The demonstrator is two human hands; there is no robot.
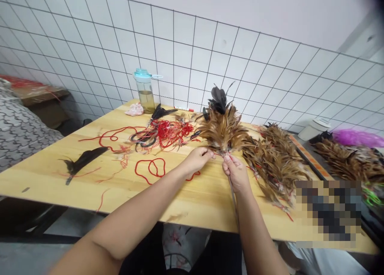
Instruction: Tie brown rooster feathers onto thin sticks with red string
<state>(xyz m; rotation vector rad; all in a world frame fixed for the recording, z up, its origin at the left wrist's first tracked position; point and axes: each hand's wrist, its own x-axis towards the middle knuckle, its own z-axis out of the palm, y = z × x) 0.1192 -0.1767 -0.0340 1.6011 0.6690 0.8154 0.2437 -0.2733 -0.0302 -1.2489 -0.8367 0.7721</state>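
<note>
A feather duster (223, 127) of brown feathers, tipped with black ones, stands upright in front of me at the table's middle. My right hand (236, 171) is closed round its thin rod (233, 197), just under the feathers. Left of the rod, my left hand (201, 159) pinches a red cord (214, 153) at the base of the feathers. More of the red cord (150, 169) lies in loose loops on the wooden table (186, 203), left of my left hand. Bundles of brown feathers (274, 159) rest to the right of my right hand.
A tangle of red string (174, 133) lies toward the back, near a bottle (146, 95) with a blue lid and a marker (183, 109). A black feather (85, 161) is at left. On the right stand a white cup (314, 129) and further feather bundles (345, 157). Wire mesh borders the back.
</note>
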